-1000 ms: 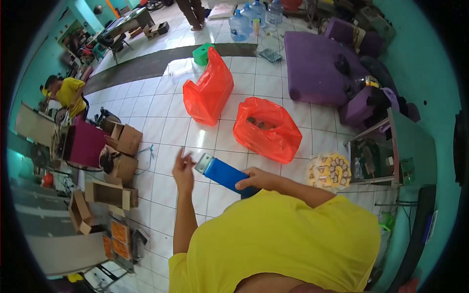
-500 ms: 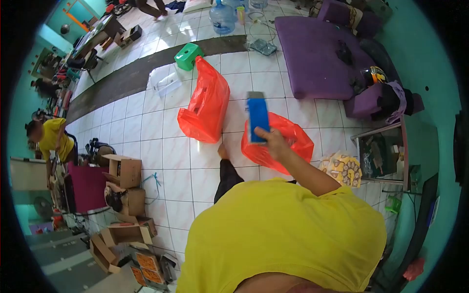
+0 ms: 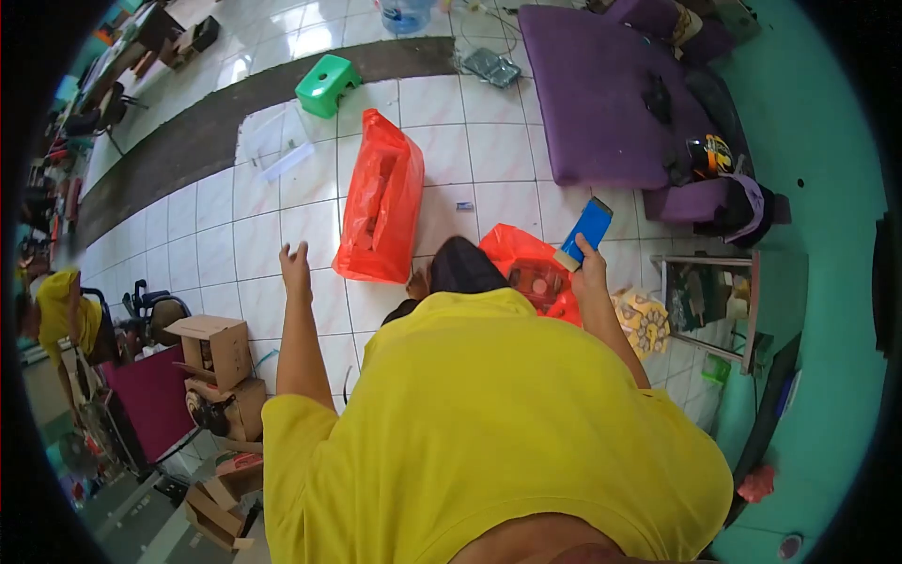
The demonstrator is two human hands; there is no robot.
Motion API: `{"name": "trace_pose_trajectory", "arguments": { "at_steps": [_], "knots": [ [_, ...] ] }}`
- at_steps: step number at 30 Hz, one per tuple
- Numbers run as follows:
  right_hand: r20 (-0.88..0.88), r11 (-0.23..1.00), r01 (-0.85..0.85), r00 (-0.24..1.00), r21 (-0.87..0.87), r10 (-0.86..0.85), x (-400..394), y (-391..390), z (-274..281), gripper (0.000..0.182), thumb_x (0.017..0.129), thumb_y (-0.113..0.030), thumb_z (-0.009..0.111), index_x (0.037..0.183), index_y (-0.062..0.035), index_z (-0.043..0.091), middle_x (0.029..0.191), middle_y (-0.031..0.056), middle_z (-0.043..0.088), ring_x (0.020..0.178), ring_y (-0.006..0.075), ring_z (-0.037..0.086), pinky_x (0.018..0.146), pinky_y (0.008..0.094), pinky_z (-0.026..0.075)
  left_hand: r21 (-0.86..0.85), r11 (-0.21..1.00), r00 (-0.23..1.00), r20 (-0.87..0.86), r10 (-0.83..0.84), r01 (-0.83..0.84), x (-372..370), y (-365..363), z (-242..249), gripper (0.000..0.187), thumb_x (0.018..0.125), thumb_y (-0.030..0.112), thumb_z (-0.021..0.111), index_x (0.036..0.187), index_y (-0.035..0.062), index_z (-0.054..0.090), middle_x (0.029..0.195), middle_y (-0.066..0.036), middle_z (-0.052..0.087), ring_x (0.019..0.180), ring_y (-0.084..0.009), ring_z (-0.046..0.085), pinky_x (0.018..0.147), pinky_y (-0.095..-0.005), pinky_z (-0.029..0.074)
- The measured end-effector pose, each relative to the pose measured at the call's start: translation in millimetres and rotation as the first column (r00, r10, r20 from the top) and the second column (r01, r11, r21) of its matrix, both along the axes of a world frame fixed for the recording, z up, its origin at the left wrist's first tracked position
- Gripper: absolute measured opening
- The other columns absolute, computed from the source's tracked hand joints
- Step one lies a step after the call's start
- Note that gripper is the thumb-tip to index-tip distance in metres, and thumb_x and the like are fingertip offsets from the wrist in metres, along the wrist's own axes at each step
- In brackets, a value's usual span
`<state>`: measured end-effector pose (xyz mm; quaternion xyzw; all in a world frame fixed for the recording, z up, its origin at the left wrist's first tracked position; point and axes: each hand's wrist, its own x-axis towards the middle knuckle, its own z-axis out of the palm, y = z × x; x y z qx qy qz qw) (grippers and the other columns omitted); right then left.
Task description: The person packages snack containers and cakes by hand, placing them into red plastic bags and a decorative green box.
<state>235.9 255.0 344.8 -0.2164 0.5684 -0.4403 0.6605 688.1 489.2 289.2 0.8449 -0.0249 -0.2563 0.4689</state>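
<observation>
My right hand (image 3: 590, 267) is closed on a blue box (image 3: 592, 226), which it holds tilted above the floor, right of a red plastic bag (image 3: 512, 246). Round, dark contents show inside that bag. My left hand (image 3: 295, 269) is raised over the tiles with its fingers apart and nothing in it. Between my hands, a taller red bag (image 3: 402, 202) stands on the floor with items inside. A small blue and white item (image 3: 465, 206) lies on the tiles between the two bags.
A green stool (image 3: 327, 86) and a clear plastic container (image 3: 287, 162) are ahead. A purple sofa (image 3: 592, 103) and a glass cabinet (image 3: 752, 310) stand at right. Cardboard boxes (image 3: 214, 352) and a person in yellow (image 3: 58, 310) are at left.
My left hand has come into view at the left. My right hand has moved right with the blue box, which has tilted. My body leans further forward.
</observation>
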Motion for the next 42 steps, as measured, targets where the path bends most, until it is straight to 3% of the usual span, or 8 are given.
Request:
{"name": "trace_pose_trajectory", "arguments": {
  "at_steps": [10,14,18,21,29,36,40,42],
  "knots": [
    [-0.308,0.982,0.013,0.950,0.189,0.047,18,-110,-60,0.024,0.073,-0.019,0.067,0.091,-0.0060,0.058,0.081,0.0023,0.058,0.069,0.0141,0.056,0.065,0.0284,0.047,0.169,0.880,0.831,0.288,-0.476,0.445,-90,-82,-63,0.057,0.075,0.030,0.062,0.118,-0.0030,0.042,0.110,-0.021,0.050,0.104,-0.0297,0.048,0.088,-0.0364,0.037],
    [-0.370,0.977,-0.035,0.922,0.212,0.114,33,-211,-96,0.023,0.072,-0.017,0.066,0.091,-0.0059,0.060,0.082,0.0023,0.059,0.070,0.0144,0.055,0.064,0.0293,0.044,0.120,0.796,0.769,-0.376,-0.517,0.594,-104,-138,-69,0.059,0.074,0.035,0.061,0.116,-0.0028,0.044,0.110,-0.022,0.050,0.105,-0.0319,0.048,0.089,-0.0359,0.038],
    [-0.535,0.932,-0.348,0.770,0.104,0.348,63,-346,-90,0.027,0.071,-0.011,0.065,0.096,-0.0019,0.058,0.091,0.0053,0.059,0.084,0.0164,0.056,0.078,0.0332,0.043,0.268,0.795,0.792,-0.476,-0.382,0.544,-140,-243,-75,0.060,0.074,0.040,0.059,0.119,0.0036,0.045,0.117,-0.017,0.048,0.111,-0.0318,0.043,0.093,-0.0406,0.035],
    [-0.451,0.822,-0.515,0.691,0.243,0.565,74,-439,-79,0.026,0.072,-0.014,0.064,0.093,0.0009,0.058,0.089,0.0056,0.059,0.077,0.0163,0.057,0.072,0.0311,0.045,0.475,0.405,0.619,-0.508,-0.598,0.781,-165,-333,-24,0.052,0.073,0.044,0.056,0.119,0.0203,0.047,0.128,-0.006,0.038,0.122,-0.0273,0.031,0.094,-0.0558,0.026],
    [-0.597,0.509,-0.803,0.252,0.310,0.762,154,-572,-61,0.033,0.071,-0.021,0.064,0.095,0.0006,0.058,0.081,0.0076,0.059,0.073,0.0166,0.055,0.067,0.0297,0.044,0.474,0.554,0.727,-0.389,-0.565,0.684,-183,-442,-26,0.055,0.074,0.042,0.057,0.123,0.0211,0.043,0.136,-0.003,0.028,0.127,-0.0259,0.022,0.093,-0.0622,0.020],
    [-0.642,0.295,-0.851,-0.062,0.434,0.764,216,-569,-140,0.036,0.068,-0.021,0.066,0.095,0.0012,0.057,0.081,0.0089,0.059,0.069,0.0173,0.056,0.059,0.0310,0.045,0.168,0.860,0.816,-0.444,-0.370,0.481,-188,-459,-78,0.061,0.072,0.047,0.058,0.121,0.0133,0.047,0.128,-0.016,0.036,0.120,-0.0311,0.031,0.098,-0.0402,0.027],
    [-0.377,-0.169,-0.845,-0.395,0.508,0.838,317,-524,-137,0.033,0.069,-0.020,0.066,0.094,0.0006,0.057,0.079,0.0070,0.060,0.067,0.0144,0.055,0.058,0.0279,0.044,0.164,0.986,0.972,-0.227,0.063,-0.026,-165,-463,-47,0.063,0.073,0.043,0.061,0.122,0.0068,0.045,0.124,-0.017,0.041,0.118,-0.0311,0.035,0.097,-0.0403,0.028],
    [-0.356,-0.445,-0.807,-0.577,0.388,0.735,375,-495,-155,0.044,0.070,-0.026,0.066,0.102,0.0013,0.054,0.082,0.0104,0.062,0.069,0.0175,0.058,0.063,0.0302,0.047,-0.125,0.905,0.854,-0.403,0.328,-0.406,-144,-468,-38,0.070,0.074,0.040,0.063,0.125,0.0014,0.037,0.127,-0.018,0.039,0.122,-0.0291,0.031,0.097,-0.0388,0.028]
  ]
}}
